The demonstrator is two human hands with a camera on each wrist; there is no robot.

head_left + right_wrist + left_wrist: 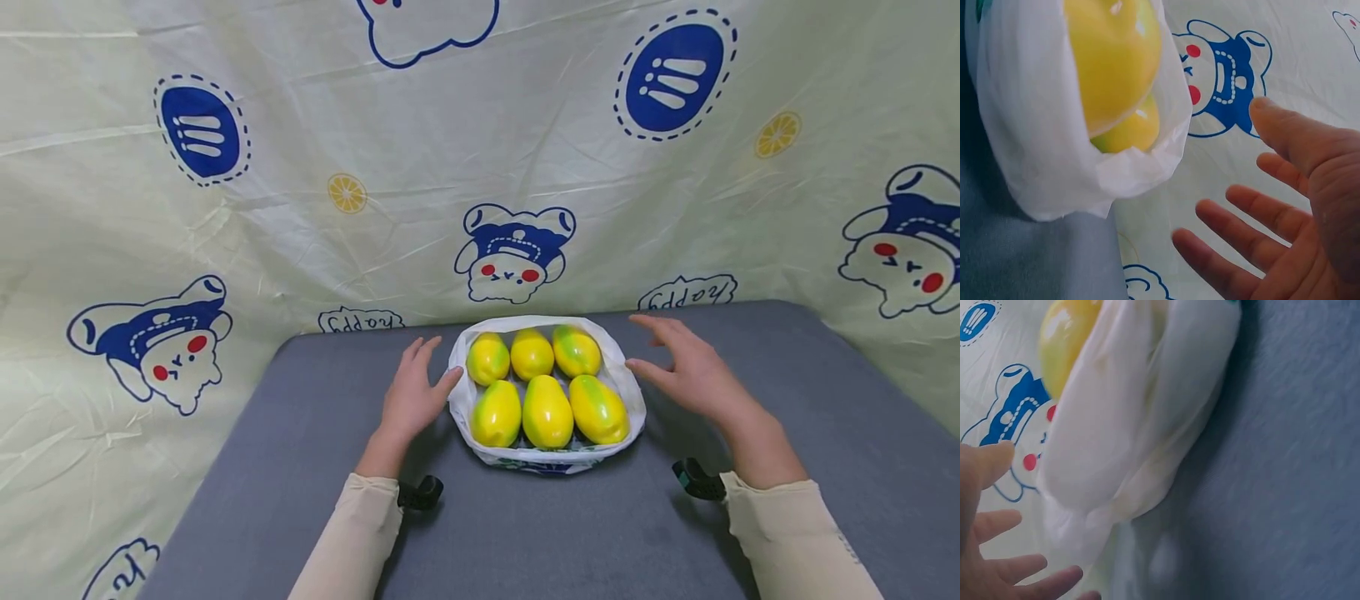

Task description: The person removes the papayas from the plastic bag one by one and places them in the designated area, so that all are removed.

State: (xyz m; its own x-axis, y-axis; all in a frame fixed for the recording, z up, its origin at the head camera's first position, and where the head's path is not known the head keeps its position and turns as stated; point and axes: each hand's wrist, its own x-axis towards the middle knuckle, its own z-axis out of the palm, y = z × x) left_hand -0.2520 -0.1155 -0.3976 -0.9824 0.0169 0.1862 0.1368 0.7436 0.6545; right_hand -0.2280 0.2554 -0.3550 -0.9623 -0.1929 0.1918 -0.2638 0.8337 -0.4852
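A white plastic bag point(636, 404) with its mouth spread wide stands on the grey table, holding several yellow-green fruits, mango- or papaya-like, in two rows; one front fruit point(547, 412) lies in the middle. My left hand point(412, 396) is beside the bag's left side, thumb near the rim, fingers spread and holding nothing. On the other side my right hand point(693, 371) is held apart from the bag, fingers extended. Both wrist views show the bag's white side point(1104, 425) near the spread fingers, and the right one shows yellow fruit point(1116, 62) above the rim.
The grey table point(555, 533) extends around the bag on all sides. Behind it hangs a pale cloth point(420, 258) printed with blue cartoon figures and orange slices. A dark wrist-worn device point(422, 493) sits at the left cuff, another device point(697, 479) at the right.
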